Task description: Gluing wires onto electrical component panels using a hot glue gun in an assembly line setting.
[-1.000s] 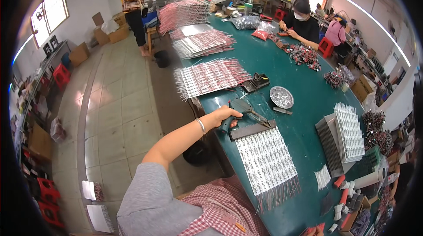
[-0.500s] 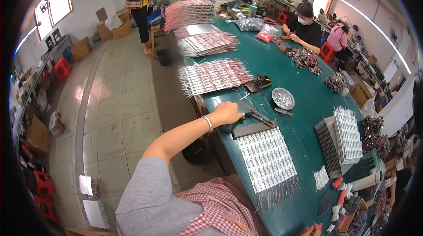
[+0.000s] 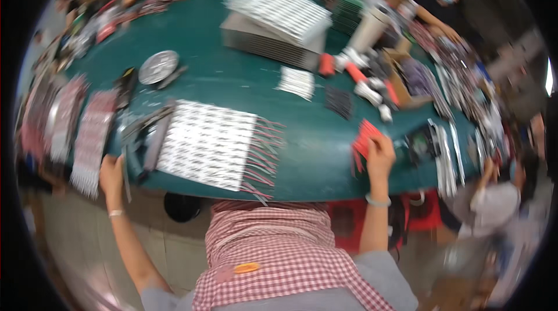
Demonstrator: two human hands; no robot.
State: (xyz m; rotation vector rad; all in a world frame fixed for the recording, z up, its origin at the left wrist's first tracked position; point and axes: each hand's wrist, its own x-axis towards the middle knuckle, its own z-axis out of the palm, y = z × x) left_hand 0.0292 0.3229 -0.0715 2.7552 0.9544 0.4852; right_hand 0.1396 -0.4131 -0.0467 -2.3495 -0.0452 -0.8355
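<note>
Left hand: left hand [image 3: 110,174] at the near table edge, fingers closed on a thin rod [image 3: 126,173].
Right hand: right hand [image 3: 381,151] pinches a bunch of red wires [image 3: 364,139].
Sheet: white component sheet [image 3: 208,144] lies flat between both hands, wire leads pointing right.
Open room: bare green table [image 3: 244,87] beyond the sheet.
Edge: sheet's near side reaches the table edge.

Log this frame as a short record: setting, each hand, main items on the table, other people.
setting: long green table in a workshop, view blurred
left hand: at the table's near edge, gripping a thin grey strip
right hand: holding a bunch of red wires
in front: white panel of component strips with red wire tails
further back: stack of white panels, round metal dish
others: a seated person at right
</note>
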